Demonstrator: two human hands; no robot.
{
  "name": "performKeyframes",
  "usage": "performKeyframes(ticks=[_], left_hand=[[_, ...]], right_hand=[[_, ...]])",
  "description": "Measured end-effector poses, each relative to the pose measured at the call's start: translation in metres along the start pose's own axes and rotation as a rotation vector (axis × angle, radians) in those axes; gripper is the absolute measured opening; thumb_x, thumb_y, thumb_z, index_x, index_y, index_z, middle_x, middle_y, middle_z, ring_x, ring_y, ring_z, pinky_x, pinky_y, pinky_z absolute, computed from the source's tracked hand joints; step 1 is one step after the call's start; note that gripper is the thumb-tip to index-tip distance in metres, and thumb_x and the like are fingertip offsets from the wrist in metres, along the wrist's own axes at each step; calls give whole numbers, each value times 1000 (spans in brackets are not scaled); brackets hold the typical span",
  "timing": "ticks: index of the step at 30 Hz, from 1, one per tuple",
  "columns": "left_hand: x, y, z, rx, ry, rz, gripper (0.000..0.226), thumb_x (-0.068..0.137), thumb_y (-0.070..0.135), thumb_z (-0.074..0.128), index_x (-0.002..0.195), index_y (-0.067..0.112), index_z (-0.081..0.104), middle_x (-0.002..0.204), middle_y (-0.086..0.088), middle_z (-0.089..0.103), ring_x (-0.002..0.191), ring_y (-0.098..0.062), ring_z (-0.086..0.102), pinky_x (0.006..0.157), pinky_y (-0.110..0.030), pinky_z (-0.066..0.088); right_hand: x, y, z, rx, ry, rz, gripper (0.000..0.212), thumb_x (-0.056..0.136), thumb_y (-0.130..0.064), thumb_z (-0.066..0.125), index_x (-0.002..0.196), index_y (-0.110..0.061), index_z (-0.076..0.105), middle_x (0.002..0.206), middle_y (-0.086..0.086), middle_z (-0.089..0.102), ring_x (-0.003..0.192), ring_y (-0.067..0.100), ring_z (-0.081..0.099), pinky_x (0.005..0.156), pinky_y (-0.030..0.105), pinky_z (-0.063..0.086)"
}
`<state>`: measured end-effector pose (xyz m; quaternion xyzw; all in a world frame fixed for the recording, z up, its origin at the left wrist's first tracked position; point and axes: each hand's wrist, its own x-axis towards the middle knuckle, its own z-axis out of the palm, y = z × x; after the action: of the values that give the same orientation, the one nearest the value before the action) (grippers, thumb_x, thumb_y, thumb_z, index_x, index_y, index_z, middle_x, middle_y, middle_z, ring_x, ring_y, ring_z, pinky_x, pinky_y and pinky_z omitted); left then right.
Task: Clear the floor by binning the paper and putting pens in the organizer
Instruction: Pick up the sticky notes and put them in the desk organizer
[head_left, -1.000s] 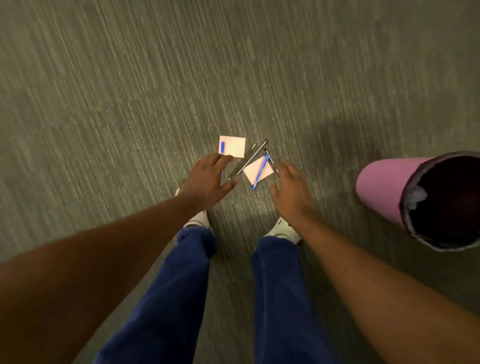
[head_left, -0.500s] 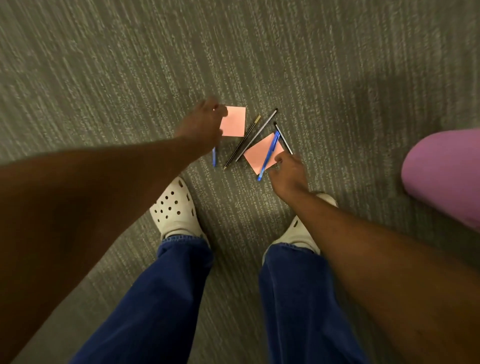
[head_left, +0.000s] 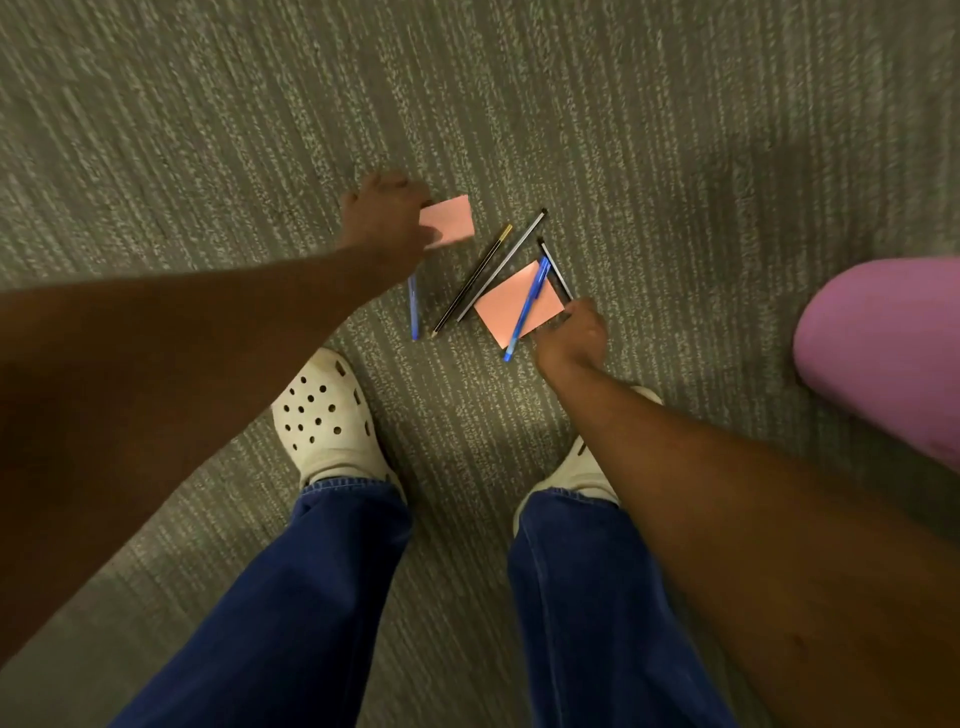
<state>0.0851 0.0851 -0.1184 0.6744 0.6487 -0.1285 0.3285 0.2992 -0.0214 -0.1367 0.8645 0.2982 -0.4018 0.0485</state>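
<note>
Two pink paper notes and several pens lie on the grey carpet ahead of my feet. My left hand (head_left: 382, 221) pinches the left edge of the far pink note (head_left: 451, 221), which sits slightly tilted. A blue pen (head_left: 414, 309) lies just below that hand. Two dark pens, one gold-ended (head_left: 472, 278) and one grey (head_left: 503, 262), lie side by side in the middle. The near pink note (head_left: 501, 306) has a second blue pen (head_left: 527, 309) across it. My right hand (head_left: 574, 335) has bunched fingertips at that note's right corner, by the end of a black pen (head_left: 555, 270).
A pink bin (head_left: 883, 358) lies on its side at the right edge, close to my right forearm. My feet in white clogs (head_left: 324, 415) and blue jeans stand just behind the pile. Open carpet (head_left: 208, 130) stretches all around.
My left hand reached from the pens up to the far note and closed on its edge. My right hand stayed at the near note's corner. The view shifted, pushing the bin further right.
</note>
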Motion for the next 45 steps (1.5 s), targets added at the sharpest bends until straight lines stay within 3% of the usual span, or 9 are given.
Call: performKeyframes(ticks=[9, 14, 17, 22, 25, 29, 34, 42, 45], left_hand=[[-55, -5, -8, -603, 471, -2, 28, 106, 27, 51, 117, 2, 57, 106, -9, 63, 92, -19, 56, 71, -28, 42], [-76, 1, -1, -838, 324, -133, 32, 100, 18, 64, 127, 1, 61, 109, -7, 70, 92, -15, 65, 66, -9, 49], [-90, 13, -3, -904, 242, -189, 32, 99, 15, 64, 128, 1, 63, 113, -12, 72, 97, -23, 69, 78, -29, 61], [-117, 39, -45, -955, 155, -245, 36, 102, 11, 56, 138, 7, 54, 124, -16, 66, 111, -35, 67, 84, -57, 61], [-138, 59, -89, -961, 124, -238, 40, 100, 2, 50, 138, 12, 48, 122, -12, 64, 109, -35, 67, 79, -57, 63], [-176, 90, -164, -964, 42, -186, 54, 94, -6, 49, 140, 23, 39, 124, -10, 63, 102, -26, 68, 76, -53, 65], [-240, 147, -272, -992, 26, -66, 90, 84, -10, 53, 154, 38, 23, 118, -8, 64, 98, -33, 71, 72, -58, 64], [-329, 274, -410, -926, 212, 98, 76, 82, -13, 49, 134, 41, 62, 132, 23, 62, 103, -13, 66, 78, -55, 62], [-360, 328, -445, -966, 200, 72, 57, 86, -17, 49, 109, 29, 74, 126, 3, 69, 102, -30, 71, 83, -55, 61]], right_hand=[[4, -10, 23, 61, 28, 50, 82, 78, -16, 90, 141, -2, 41, 149, 17, 45, 127, 38, 58, 102, 45, 53], [9, -8, 16, 221, 53, 54, 37, 82, -11, 86, 102, -12, 56, 114, 11, 67, 97, 28, 69, 74, 33, 56], [2, -7, 0, 348, 51, 46, 30, 85, -9, 81, 93, -16, 54, 88, 1, 65, 82, 23, 65, 65, 27, 49], [-36, -26, -52, 503, 28, 3, 24, 92, -3, 73, 113, -11, 63, 103, 3, 72, 97, 25, 73, 86, 48, 63], [-76, -38, -96, 553, 24, -66, 19, 96, -8, 69, 110, -19, 65, 112, 6, 73, 100, 26, 74, 86, 47, 64], [-147, -55, -177, 718, -54, -111, 22, 97, -6, 69, 115, -19, 64, 108, 9, 75, 91, 22, 73, 64, 23, 59], [-243, -75, -300, 876, -153, -185, 20, 97, -2, 68, 100, -21, 65, 85, -7, 77, 70, 1, 73, 58, 15, 57], [-341, -80, -493, 1068, -122, -356, 17, 101, -3, 62, 104, -19, 61, 97, 0, 76, 80, 3, 74, 63, 21, 59], [-370, -72, -564, 1114, -57, -432, 18, 101, -3, 61, 105, -21, 61, 95, -1, 76, 79, 3, 73, 61, 20, 59]])
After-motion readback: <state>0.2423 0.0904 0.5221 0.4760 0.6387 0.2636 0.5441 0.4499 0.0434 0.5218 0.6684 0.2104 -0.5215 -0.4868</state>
